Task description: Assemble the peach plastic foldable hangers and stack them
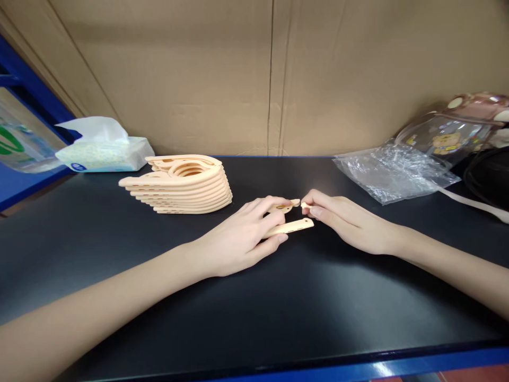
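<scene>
My left hand [254, 231] is closed over a beige plastic hanger part [292, 227], with its thumb on the near side. The fingers cover much of this part; a flat arm with a hole in its end sticks out to the right. Beyond that arm, a second thin end [295, 202] shows past the fingertips. Just to the right, my right hand [342, 217] pinches a small beige plastic piece [305, 206] between thumb and forefinger. A narrow gap separates it from the hanger part. Left of the hands stands a neat stack of beige folding hangers [191, 185].
A tissue pack [105, 151] sits at the back left of the black table [278, 307]. At the back right lie a clear plastic bag [385, 170], a transparent bag with a bear print [445, 140] and a pale strap [473, 199]. A cardboard wall [199, 79] closes off the rear.
</scene>
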`<state>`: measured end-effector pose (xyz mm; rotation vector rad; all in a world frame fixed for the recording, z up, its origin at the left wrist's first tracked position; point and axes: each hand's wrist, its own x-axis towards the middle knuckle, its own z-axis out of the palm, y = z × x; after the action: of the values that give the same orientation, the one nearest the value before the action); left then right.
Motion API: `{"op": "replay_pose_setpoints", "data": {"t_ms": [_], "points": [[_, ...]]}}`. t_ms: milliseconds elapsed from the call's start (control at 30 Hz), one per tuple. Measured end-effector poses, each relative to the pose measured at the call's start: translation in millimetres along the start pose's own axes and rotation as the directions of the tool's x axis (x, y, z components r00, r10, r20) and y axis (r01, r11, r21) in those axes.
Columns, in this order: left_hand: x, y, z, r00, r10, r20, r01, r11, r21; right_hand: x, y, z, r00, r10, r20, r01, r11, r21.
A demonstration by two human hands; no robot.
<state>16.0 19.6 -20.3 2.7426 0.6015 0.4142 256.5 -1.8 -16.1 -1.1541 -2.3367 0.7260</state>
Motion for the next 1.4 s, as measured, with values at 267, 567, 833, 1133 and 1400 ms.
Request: {"op": "replay_pose_setpoints", "data": {"t_ms": [267,567,833,1133,1400], "points": [[0.9,2.1,-0.1,0.999,-0.024,-0.027,0.024,1.0,-0.007,-1.4,2.9,5.2,0.999,-0.033,0.003,0.033,0.999,0.015],[1.4,2.4,-1.7,0.997,-0.039,-0.063,0.035,0.998,-0.05,-0.4,1.5,3.1,0.999,-0.032,-0.005,0.032,0.999,0.017],[1.0,1.8,-0.4,0.996,-0.045,-0.078,0.041,0.998,-0.057,1.6,-2.3,4.6,0.998,-0.045,-0.04,0.043,0.998,-0.054],[0.3,1.9,0.1,0.996,-0.054,-0.069,0.053,0.998,-0.024,0.1,-5.0,8.5,0.998,-0.01,-0.066,0.005,0.997,-0.076],[-1.0,0.8,-1.2,0.998,-0.035,-0.043,0.034,0.999,-0.038,-0.4,-2.6,7.6,0.999,-0.014,-0.043,-0.004,0.916,-0.402]]}}
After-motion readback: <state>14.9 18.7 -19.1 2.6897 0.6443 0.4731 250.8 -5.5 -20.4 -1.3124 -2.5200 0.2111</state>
